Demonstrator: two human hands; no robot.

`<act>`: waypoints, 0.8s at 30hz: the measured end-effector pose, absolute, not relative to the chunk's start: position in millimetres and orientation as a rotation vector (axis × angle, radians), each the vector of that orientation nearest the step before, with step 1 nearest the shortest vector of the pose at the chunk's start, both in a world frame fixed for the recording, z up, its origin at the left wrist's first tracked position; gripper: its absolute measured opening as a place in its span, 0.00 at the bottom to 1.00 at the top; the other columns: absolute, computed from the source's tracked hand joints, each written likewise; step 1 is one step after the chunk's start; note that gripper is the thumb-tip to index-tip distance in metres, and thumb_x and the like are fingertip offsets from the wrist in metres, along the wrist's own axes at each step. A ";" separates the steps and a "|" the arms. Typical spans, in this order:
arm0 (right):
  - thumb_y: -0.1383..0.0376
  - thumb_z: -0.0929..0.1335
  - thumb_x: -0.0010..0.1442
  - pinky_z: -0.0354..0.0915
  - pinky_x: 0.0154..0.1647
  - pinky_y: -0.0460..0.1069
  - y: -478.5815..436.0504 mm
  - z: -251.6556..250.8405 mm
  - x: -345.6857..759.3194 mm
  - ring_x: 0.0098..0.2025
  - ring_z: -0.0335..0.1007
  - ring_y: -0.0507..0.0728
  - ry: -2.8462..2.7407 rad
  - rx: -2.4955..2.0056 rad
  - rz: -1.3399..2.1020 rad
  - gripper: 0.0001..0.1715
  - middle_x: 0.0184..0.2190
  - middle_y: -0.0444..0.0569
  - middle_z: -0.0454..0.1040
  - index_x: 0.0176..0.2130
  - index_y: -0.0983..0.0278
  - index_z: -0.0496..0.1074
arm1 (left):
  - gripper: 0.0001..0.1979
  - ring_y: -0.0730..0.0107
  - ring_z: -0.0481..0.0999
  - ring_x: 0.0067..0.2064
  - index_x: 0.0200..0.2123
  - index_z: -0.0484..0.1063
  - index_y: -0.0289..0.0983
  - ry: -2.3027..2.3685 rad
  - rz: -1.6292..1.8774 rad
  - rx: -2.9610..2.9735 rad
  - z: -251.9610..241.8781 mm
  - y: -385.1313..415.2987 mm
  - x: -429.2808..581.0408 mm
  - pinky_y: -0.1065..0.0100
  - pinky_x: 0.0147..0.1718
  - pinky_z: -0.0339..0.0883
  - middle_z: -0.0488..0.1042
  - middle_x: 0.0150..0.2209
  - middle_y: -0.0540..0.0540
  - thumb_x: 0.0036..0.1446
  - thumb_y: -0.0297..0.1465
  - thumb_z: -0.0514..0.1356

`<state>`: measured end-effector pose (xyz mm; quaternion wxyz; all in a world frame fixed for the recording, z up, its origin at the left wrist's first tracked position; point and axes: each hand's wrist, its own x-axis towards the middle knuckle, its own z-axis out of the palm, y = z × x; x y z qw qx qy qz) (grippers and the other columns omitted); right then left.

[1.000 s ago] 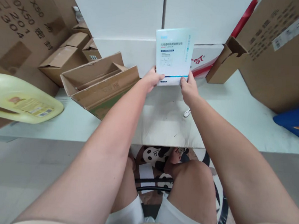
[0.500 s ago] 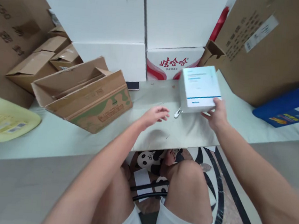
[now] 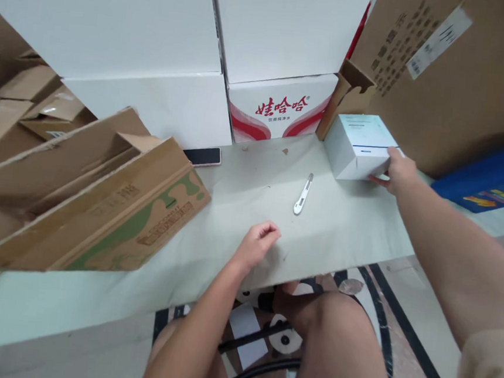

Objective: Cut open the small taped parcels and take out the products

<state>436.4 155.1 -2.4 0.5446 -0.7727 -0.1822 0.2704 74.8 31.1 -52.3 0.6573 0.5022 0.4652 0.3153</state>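
Note:
At the right, my right hand (image 3: 399,172) grips a small white box (image 3: 361,148) by its near right corner, thumb on top and fingers low at the side. The box has a pale blue-tinted top with a dark blue stripe and sits by an open brown carton. My left hand (image 3: 260,242) is over the near part of the table with its fingers curled in and nothing visible in them. Between the hands, a white utility knife (image 3: 303,194) lies on the pale tablecloth, apart from both.
An open brown carton with green print (image 3: 144,215) stands tilted at the left. Behind it lies a phone (image 3: 204,156). White cartons (image 3: 281,109) stack along the back. A narrow brown carton (image 3: 351,95), a large brown carton (image 3: 474,73) and a blue container (image 3: 495,178) are at the right.
My right hand has moved the white box rightward and down beside the narrow brown carton, uncovering the utility knife. My left hand has drawn nearer the table's front edge and curled its fingers.

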 end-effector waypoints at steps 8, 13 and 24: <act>0.60 0.72 0.61 0.71 0.46 0.60 242.0 2.1 431.3 0.55 0.67 0.60 -0.390 -1.833 0.597 0.29 0.61 0.64 0.66 0.58 0.66 0.70 | 0.17 0.73 0.55 0.26 0.25 0.65 0.39 1.058 0.533 1.117 -51.9 38.4 61.3 0.67 0.28 0.49 0.57 0.21 0.55 0.53 0.46 0.61; 0.56 0.70 0.64 0.66 0.43 0.62 288.8 1.1 427.4 0.54 0.74 0.66 -0.479 -1.935 0.591 0.34 0.57 0.71 0.70 0.62 0.74 0.67 | 0.18 0.73 0.53 0.25 0.24 0.63 0.39 1.051 0.485 1.033 -51.0 45.2 56.6 0.67 0.27 0.47 0.56 0.20 0.55 0.53 0.46 0.61; 0.59 0.60 0.73 0.64 0.56 0.53 230.5 -10.7 403.6 0.52 0.70 0.53 -0.718 -1.893 0.839 0.16 0.58 0.61 0.67 0.55 0.63 0.66 | 0.16 0.74 0.51 0.24 0.25 0.61 0.40 1.082 0.572 1.073 -60.0 40.4 60.5 0.68 0.26 0.46 0.53 0.20 0.56 0.54 0.44 0.58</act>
